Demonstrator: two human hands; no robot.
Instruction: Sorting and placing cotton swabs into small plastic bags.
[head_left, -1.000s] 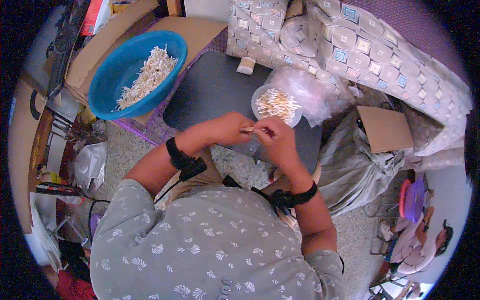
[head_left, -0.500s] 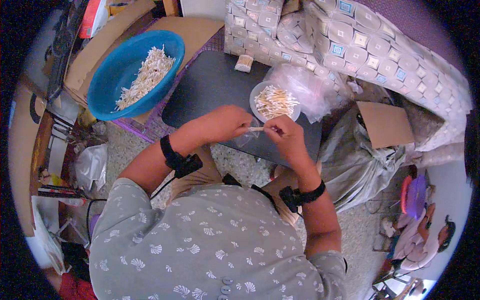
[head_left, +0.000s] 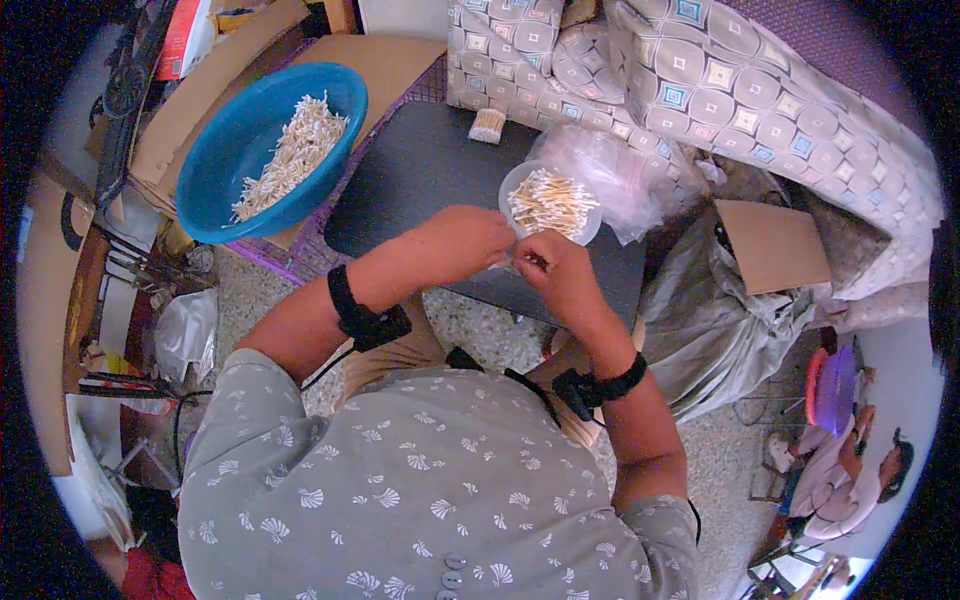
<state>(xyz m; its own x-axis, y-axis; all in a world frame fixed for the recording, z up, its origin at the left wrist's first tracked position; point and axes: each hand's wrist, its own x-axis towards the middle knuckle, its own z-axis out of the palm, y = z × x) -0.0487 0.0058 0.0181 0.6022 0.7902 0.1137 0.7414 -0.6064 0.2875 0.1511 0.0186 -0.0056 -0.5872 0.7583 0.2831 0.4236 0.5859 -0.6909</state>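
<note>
My left hand (head_left: pixel 468 243) and my right hand (head_left: pixel 556 268) meet fingertip to fingertip over the near edge of a dark board. Both are closed. A small clear plastic bag is pinched in the left, now mostly hidden by the fingers. The right pinches cotton swabs at the bag; in this frame the fingers cover them almost fully. Just beyond the right hand stands a white bowl (head_left: pixel 509 200) heaped with loose cotton swabs (head_left: pixel 552 203). A small bundle of swabs (head_left: pixel 487 125) lies at the board's far edge.
The dark board (head_left: pixel 420 160) lies in front of me. A blue basin (head_left: pixel 200 190) of swabs stands at left on cardboard. Clear plastic bags (head_left: pixel 625 180) lie beside the bowl, near a patterned sofa (head_left: pixel 780 110). A grey cloth sack (head_left: pixel 710 320) is at right; another person (head_left: pixel 845 490) sits beyond.
My hands have come together, the right moving slightly left. The swab sticks and hanging bag that showed between them are now mostly covered by the fingers.
</note>
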